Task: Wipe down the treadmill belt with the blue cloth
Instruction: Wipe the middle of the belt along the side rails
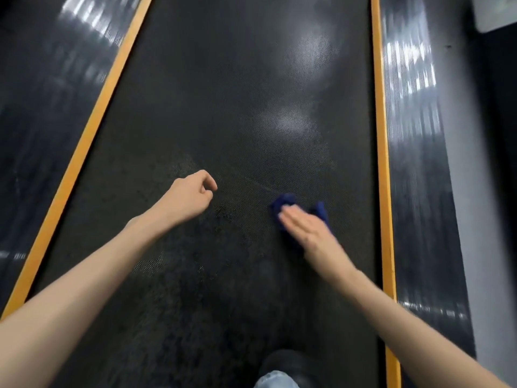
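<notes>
- One treadmill belt (223, 93), black with a fine dotted texture, running up the middle of the view; pale glare patches lie on its far right part and dull smears near the hands.
- One blue cloth (288, 201), bunched, lying on the belt right of centre, nearer the right orange strip than the left.
- One right hand (305, 228), flat with fingers straight and together, pressing down on the cloth; blue folds show beyond the fingertips and at the thumb side.
- One left hand (190, 196), curled into a loose fist with nothing in it, over the belt left of centre, well apart from the cloth; contact with the belt cannot be told.
- Two orange edge strips, left (84, 152) and right (382, 135), bordering the belt.
- Two glossy black side rails, left (42, 107) and right (414, 135), outside the strips.
- One dark shoe (291, 362) on the belt at the bottom edge, with a denim hem (275, 380) over it.
</notes>
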`<state>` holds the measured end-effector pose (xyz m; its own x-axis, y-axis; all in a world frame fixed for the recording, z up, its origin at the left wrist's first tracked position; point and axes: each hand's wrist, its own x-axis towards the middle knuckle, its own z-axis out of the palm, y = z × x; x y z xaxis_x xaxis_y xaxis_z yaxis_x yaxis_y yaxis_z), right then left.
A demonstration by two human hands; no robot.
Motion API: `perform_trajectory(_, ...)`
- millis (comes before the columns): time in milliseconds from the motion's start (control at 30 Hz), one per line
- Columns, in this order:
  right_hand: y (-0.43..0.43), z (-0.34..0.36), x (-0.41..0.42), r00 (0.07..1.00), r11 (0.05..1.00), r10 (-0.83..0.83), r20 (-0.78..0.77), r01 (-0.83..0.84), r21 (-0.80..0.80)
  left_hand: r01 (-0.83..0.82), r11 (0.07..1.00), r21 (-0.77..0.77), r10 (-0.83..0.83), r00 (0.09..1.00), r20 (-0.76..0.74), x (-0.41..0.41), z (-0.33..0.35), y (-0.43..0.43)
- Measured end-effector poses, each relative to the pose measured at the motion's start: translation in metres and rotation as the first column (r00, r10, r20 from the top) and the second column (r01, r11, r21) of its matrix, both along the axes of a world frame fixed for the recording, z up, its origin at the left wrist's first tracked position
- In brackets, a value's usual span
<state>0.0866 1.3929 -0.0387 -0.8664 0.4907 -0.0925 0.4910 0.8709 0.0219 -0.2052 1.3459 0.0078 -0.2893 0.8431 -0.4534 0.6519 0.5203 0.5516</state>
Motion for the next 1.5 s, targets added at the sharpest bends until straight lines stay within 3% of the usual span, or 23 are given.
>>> perform_trajectory(33, 0.02, 0.008, 0.012, 0.993, 0.994, -0.109, -0.047, 0.108, -0.027, 0.004, 1.0, 0.004, -0.004, 1.0, -0.002, 0.0, 0.001, -0.001)
perform_trajectory(100, 0.048, 0.004, 0.033, 0.894, 0.896, -0.428, -0.136, 0.399, -0.196, -0.001, 1.0, 0.0, 0.001, 1.0, 0.0, -0.001, 0.002, -0.005)
perform_trajectory(167, 0.059, -0.002, 0.038, 0.721, 0.737, -0.665, -0.195, 0.592, -0.326, -0.02, 1.0, -0.009, 0.02, 1.0, -0.005, -0.005, 0.001, -0.011)
perform_trajectory(233, 0.051, -0.006, 0.014, 0.565, 0.608, -0.791, -0.234, 0.683, -0.405, -0.053, 0.998, -0.021, 0.052, 0.998, -0.017, -0.012, -0.002, -0.019)
perform_trajectory(267, 0.039, -0.006, -0.006, 0.555, 0.602, -0.794, -0.248, 0.658, -0.452, -0.067, 0.997, -0.028, 0.066, 0.998, -0.022, -0.015, -0.003, -0.023)
perform_trajectory(367, -0.005, -0.01, -0.074, 0.707, 0.667, -0.683, -0.182, 0.502, -0.551, -0.098, 0.995, -0.028, 0.097, 0.995, -0.027, -0.02, -0.007, -0.034)
perform_trajectory(467, -0.042, -0.007, -0.126, 0.64, 0.565, -0.704, -0.308, 0.242, -0.789, -0.077, 0.995, 0.069, 0.081, 0.995, -0.057, -0.016, -0.007, -0.041)
perform_trajectory(567, -0.044, 0.008, -0.136, 0.724, 0.656, -0.601, -0.34, 0.203, -0.727, -0.018, 0.969, 0.246, 0.033, 0.998, -0.056, -0.004, -0.004, -0.043)
perform_trajectory(600, -0.043, 0.009, -0.135, 0.732, 0.631, -0.612, -0.3, 0.223, -0.743, -0.003, 0.957, 0.29, 0.013, 0.999, -0.03, 0.002, -0.002, -0.041)
perform_trajectory(667, -0.037, 0.017, -0.129, 0.653, 0.534, -0.699, -0.291, 0.206, -0.82, 0.073, 0.936, 0.344, -0.078, 0.997, 0.002, 0.019, -0.002, -0.038)
perform_trajectory(733, -0.025, 0.024, -0.127, 0.477, 0.452, -0.824, -0.307, 0.225, -0.863, 0.199, 0.927, 0.317, -0.201, 0.979, -0.025, 0.039, -0.007, -0.031)
perform_trajectory(833, -0.004, 0.03, -0.116, 0.399, 0.465, -0.858, -0.325, 0.332, -0.821, 0.327, 0.934, 0.147, -0.296, 0.934, -0.198, 0.076, -0.018, -0.02)
perform_trajectory(933, 0.007, 0.027, -0.106, 0.411, 0.488, -0.851, -0.326, 0.394, -0.779, 0.325, 0.945, 0.042, -0.278, 0.864, -0.419, 0.11, -0.037, -0.023)
perform_trajectory(1067, 0.017, 0.026, -0.101, 0.47, 0.536, -0.819, -0.328, 0.425, -0.73, 0.404, 0.913, 0.055, -0.315, 0.784, -0.535, 0.119, -0.058, -0.034)
perform_trajectory(1200, 0.029, 0.026, -0.109, 0.58, 0.633, -0.747, -0.325, 0.47, -0.615, 0.496, 0.868, 0.008, -0.378, 0.671, -0.638, 0.067, -0.067, -0.031)
perform_trajectory(1267, 0.028, 0.026, -0.113, 0.638, 0.664, -0.714, -0.29, 0.484, -0.57, 0.417, 0.909, 0.013, -0.309, 0.693, -0.651, 0.025, -0.07, -0.034)
perform_trajectory(1367, 0.01, 0.024, -0.117, 0.726, 0.724, -0.633, -0.271, 0.431, -0.539, 0.288, 0.95, 0.122, -0.17, 0.804, -0.57, -0.029, -0.061, -0.044)
perform_trajectory(1500, -0.009, 0.021, -0.127, 0.78, 0.766, -0.559, -0.282, 0.354, -0.537, 0.293, 0.919, 0.262, -0.233, 0.943, -0.237, -0.024, -0.047, -0.059)
